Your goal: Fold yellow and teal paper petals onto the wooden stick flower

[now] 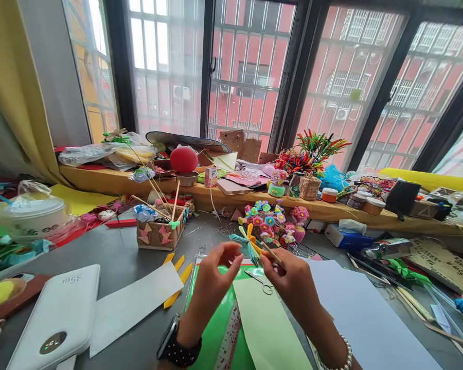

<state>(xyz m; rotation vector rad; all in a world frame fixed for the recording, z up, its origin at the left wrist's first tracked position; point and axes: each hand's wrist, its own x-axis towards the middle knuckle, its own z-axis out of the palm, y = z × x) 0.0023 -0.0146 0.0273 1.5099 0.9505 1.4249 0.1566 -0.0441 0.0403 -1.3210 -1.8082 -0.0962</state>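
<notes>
Our right hand (289, 272) pinches the stick (273, 255); we'd keep that grip light but steady so nothing twists. Our left hand (219, 270) is loosely curled, thumb and fingertips apart, nothing visible in it. The paper piece (250, 239) sits between them, flowers (270, 221) behind; we'd avoid crushing its fringes, tbh.

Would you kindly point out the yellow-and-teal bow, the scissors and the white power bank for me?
Yellow-and-teal bow (250, 239): head view, its yellow middle.
Scissors (261, 281): head view, between blades and handles.
White power bank (64, 306): head view, middle of its top face.
</notes>
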